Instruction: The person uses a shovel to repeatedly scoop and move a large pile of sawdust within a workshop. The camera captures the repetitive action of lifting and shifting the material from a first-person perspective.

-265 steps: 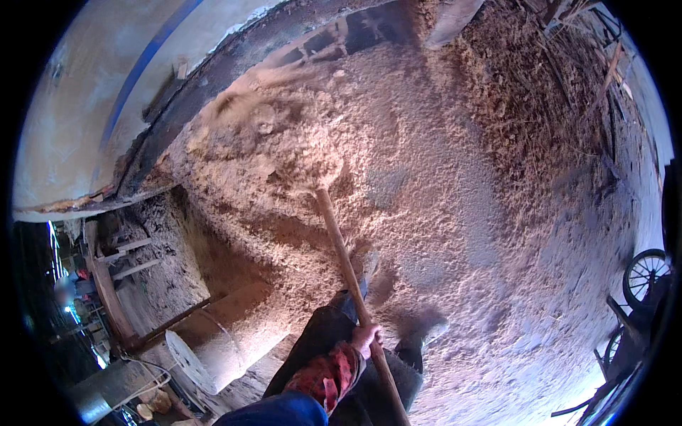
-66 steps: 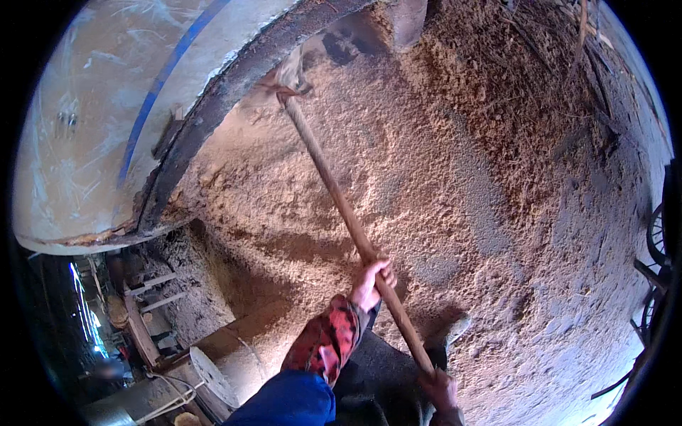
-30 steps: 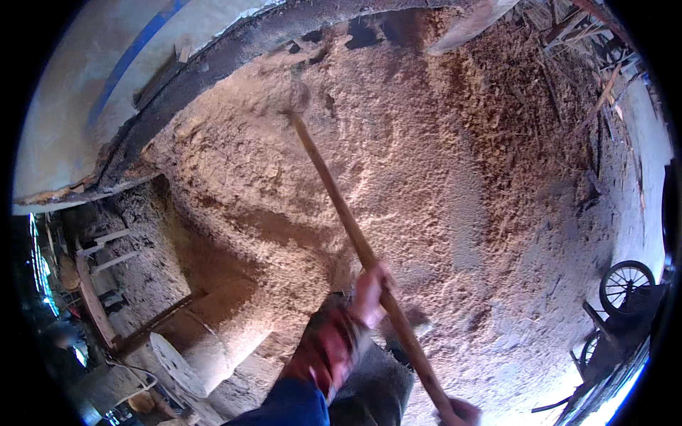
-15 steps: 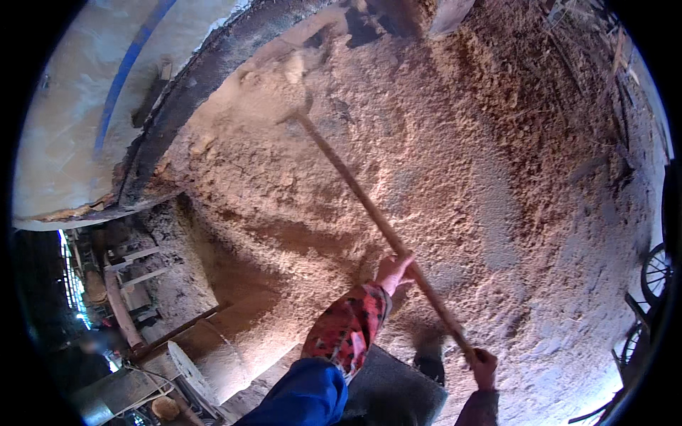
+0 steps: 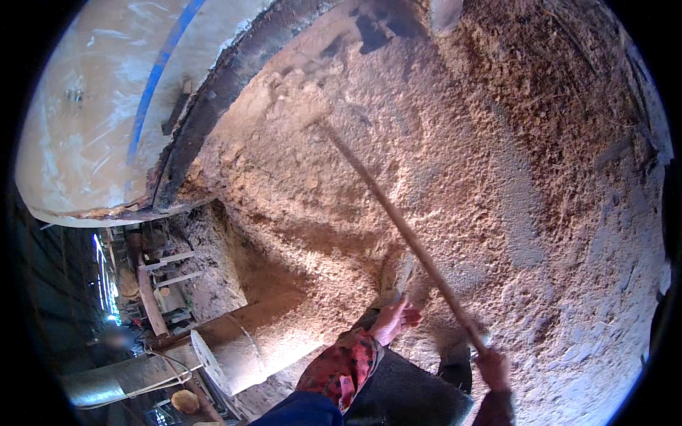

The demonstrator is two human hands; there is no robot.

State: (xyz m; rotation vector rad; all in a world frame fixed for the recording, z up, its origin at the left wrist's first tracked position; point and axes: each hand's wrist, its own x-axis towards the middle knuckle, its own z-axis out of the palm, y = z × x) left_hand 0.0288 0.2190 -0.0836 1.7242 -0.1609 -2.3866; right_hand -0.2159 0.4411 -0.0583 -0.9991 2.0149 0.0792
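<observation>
A long wooden handle [image 5: 408, 231] slants across the sawdust [image 5: 320, 192] from the upper middle to the lower right. Its far end meets the sawdust, and whatever tool head it carries is buried or blurred. Close to the handle's near end, my right hand [image 5: 492, 369] is wrapped round it. My left hand [image 5: 395, 319], in a red patterned sleeve [image 5: 341, 366], is off the handle, to its left. Its fingers are stretched out and hold nothing.
A cream panel with a blue stripe [image 5: 92, 113] and a dark, ragged edge hangs at upper left. Lower left lies a thick flanged pipe [image 5: 249, 348], with a log [image 5: 185, 402] and planks around it. A dark flat-sided object [image 5: 405, 394] sits by my legs. Sawdust spreads widely right.
My left hand has let go of the handle and moved down beside it. The view has shifted, so the handle appears farther right; my right hand still grips it.
</observation>
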